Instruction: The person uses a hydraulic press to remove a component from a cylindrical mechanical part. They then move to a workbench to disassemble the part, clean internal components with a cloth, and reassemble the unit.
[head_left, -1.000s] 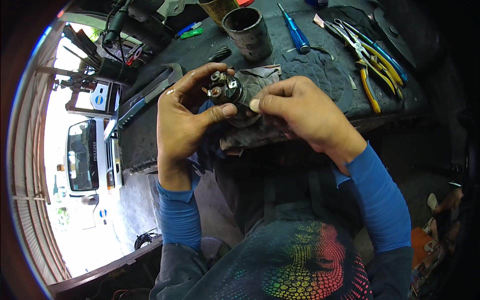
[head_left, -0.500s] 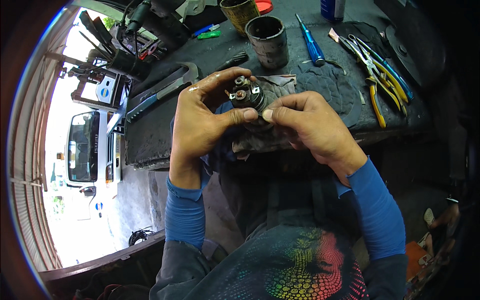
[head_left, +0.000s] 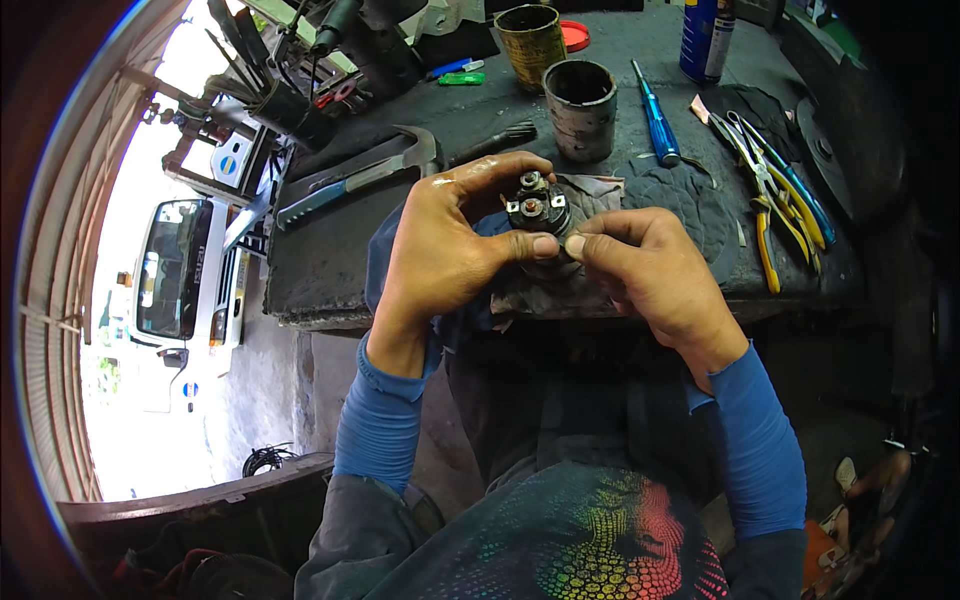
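Observation:
A small dark round motor part (head_left: 537,207) with metal terminals on top is held over the near edge of a black workbench (head_left: 330,270). My left hand (head_left: 450,245) wraps around its left side, thumb and fingers gripping it. My right hand (head_left: 650,275) pinches its lower right edge with thumb and forefinger. A greasy dark rag (head_left: 660,195) lies on the bench just behind the part.
A hammer (head_left: 360,175) lies left of my hands. Two dark metal cans (head_left: 580,105) (head_left: 530,40), a blue screwdriver (head_left: 655,125) and a blue spray can (head_left: 705,40) stand behind. Yellow and blue pliers (head_left: 775,210) lie at right. A white truck (head_left: 175,270) is parked outside at left.
The view has shifted, so hands and part sit lower and further right in the picture. Both hands keep hold of the part, and the right fingers have slid to its lower edge.

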